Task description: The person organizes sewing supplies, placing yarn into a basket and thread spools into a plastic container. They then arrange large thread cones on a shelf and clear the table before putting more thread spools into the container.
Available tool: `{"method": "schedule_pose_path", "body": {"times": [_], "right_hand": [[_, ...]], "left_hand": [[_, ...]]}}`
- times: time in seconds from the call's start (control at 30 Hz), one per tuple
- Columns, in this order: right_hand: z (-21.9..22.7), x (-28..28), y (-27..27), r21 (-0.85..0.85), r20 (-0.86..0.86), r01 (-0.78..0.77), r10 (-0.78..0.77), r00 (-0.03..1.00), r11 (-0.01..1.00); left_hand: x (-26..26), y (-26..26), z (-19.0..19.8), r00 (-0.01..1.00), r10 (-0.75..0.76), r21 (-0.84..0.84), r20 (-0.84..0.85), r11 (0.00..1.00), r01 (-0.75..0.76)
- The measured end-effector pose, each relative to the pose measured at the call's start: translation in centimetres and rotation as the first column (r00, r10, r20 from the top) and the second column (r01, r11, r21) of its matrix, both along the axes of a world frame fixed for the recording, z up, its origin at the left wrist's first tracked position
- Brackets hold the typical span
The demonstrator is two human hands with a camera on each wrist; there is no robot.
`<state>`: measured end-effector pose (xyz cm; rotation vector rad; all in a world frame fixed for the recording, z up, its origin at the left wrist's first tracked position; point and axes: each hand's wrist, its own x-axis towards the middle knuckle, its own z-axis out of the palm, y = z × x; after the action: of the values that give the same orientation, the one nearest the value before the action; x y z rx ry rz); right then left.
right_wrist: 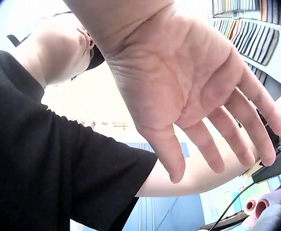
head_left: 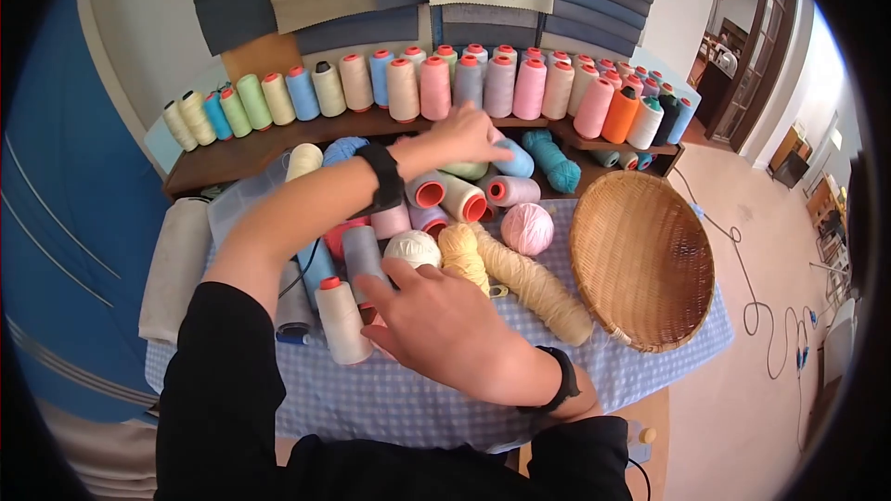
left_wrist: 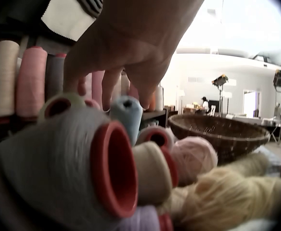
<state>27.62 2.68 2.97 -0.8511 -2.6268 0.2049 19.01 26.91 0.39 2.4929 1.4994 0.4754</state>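
My left hand reaches across to the back of the pile, its fingers bent down around a light blue thread spool. In the left wrist view, fingertips sit on either side of that spool's top. Closer to me, my right hand hovers palm down with fingers spread, holding nothing; its bare palm shows in the right wrist view. Beneath and beside it are a white thread cone, a grey cone, a white yarn ball and a yellow skein.
A shallow woven basket rests at the right on the checked cloth. Cones line the shelf behind the pile. A pink yarn ball and a long beige yarn roll lie between pile and basket. A rolled towel is at left.
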Motion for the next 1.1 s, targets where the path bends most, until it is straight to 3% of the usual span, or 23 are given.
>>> {"method": "schedule_pose_path", "body": {"times": [0.03, 0.07, 0.1, 0.17, 0.2, 0.27, 0.3, 0.43, 0.6, 0.73, 0.77, 0.8, 0.83, 0.87, 0.93, 1.0, 1.03, 1.1], "right_hand": [[0.1, 0.1, 0.2, -0.008, -0.009, -0.001, 0.001, 1.000, 1.000], [0.2, 0.2, 0.3, -0.004, -0.008, 0.000, 0.000, 1.000, 1.000], [0.1, 0.3, 0.3, 0.000, -0.003, 0.002, -0.002, 1.000, 1.000], [0.1, 0.5, 0.3, -0.006, -0.040, -0.024, 0.024, 0.999, 1.000], [0.2, 0.6, 0.3, -0.004, -0.075, -0.049, 0.049, 0.996, 0.999], [0.2, 0.8, 0.3, -0.019, -0.092, -0.064, 0.062, 0.994, 0.998], [0.2, 0.9, 0.3, -0.035, -0.110, -0.082, 0.078, 0.991, 0.996], [1.3, 1.6, 0.7, -0.073, -0.079, -0.022, 0.017, 0.997, 0.997], [1.2, 1.9, 1.4, -0.004, -0.148, 0.072, -0.071, 0.986, 0.997], [1.2, 2.4, 2.5, 0.016, -0.162, 0.067, -0.063, 0.985, 0.998], [1.8, 2.6, 2.7, -0.046, -0.150, 0.087, -0.093, 0.984, 0.995], [2.1, 2.9, 3.0, -0.108, -0.134, 0.105, -0.119, 0.984, 0.989], [1.3, 3.1, 3.6, -0.095, -0.179, 0.133, -0.148, 0.973, 0.987], [2.0, 3.4, 3.6, -0.104, -0.100, 0.212, -0.222, 0.970, 0.972], [1.7, 4.1, 4.3, -0.033, -0.192, 0.243, -0.245, 0.950, 0.969], [2.0, 5.0, 5.0, -0.040, -0.189, 0.275, -0.277, 0.942, 0.961], [2.0, 5.1, 5.3, -0.053, -0.189, 0.305, -0.310, 0.932, 0.951], [1.8, 4.9, 5.8, -0.013, -0.239, 0.341, -0.334, 0.912, 0.940]], "left_hand": [[0.0, -1.2, 2.4, 0.999, 0.016, 0.005, -0.033, 1.000, -0.016], [-0.5, -1.0, 2.9, 0.994, 0.107, 0.280, -0.025, 0.955, -0.095], [-1.0, -0.6, 3.6, 0.982, 0.188, 0.533, 0.010, 0.830, -0.165], [-2.9, 1.4, 5.3, 0.944, 0.327, 0.603, 0.055, 0.742, -0.292], [-3.5, 2.1, 5.5, 0.944, 0.325, 0.604, 0.055, 0.742, -0.290], [-4.6, 3.4, 5.4, 0.868, 0.491, 0.428, 0.072, 0.771, -0.472], [-5.2, 4.3, 5.1, 0.872, 0.488, 0.364, -0.029, 0.818, -0.445], [-5.3, 5.0, 4.3, 0.835, 0.549, 0.340, 0.019, 0.782, -0.522], [-7.4, 5.9, 4.5, 0.777, 0.627, 0.355, -0.054, 0.739, -0.572], [-10.0, 6.5, 4.4, 0.791, 0.611, 0.287, -0.003, 0.758, -0.585], [-10.7, 6.3, 4.2, 0.821, 0.569, 0.400, 0.041, 0.744, -0.536], [-11.1, 6.0, 3.8, 0.816, 0.576, 0.392, 0.036, 0.743, -0.542], [-11.5, 5.8, 3.4, 0.830, 0.551, 0.375, 0.090, 0.753, -0.540], [-11.5, 5.0, 3.5, 0.840, 0.523, 0.359, 0.144, 0.763, -0.537], [-11.4, 2.6, 4.1, 0.842, 0.532, 0.303, 0.088, 0.791, -0.531], [-11.7, 0.6, 4.8, 0.908, 0.420, 0.432, -0.009, 0.820, -0.375], [-12.1, -0.6, 5.2, 0.909, 0.417, 0.432, -0.012, 0.822, -0.372], [-12.5, -4.5, 6.2, 0.980, 0.197, 0.613, 0.009, 0.773, -0.161]]}}
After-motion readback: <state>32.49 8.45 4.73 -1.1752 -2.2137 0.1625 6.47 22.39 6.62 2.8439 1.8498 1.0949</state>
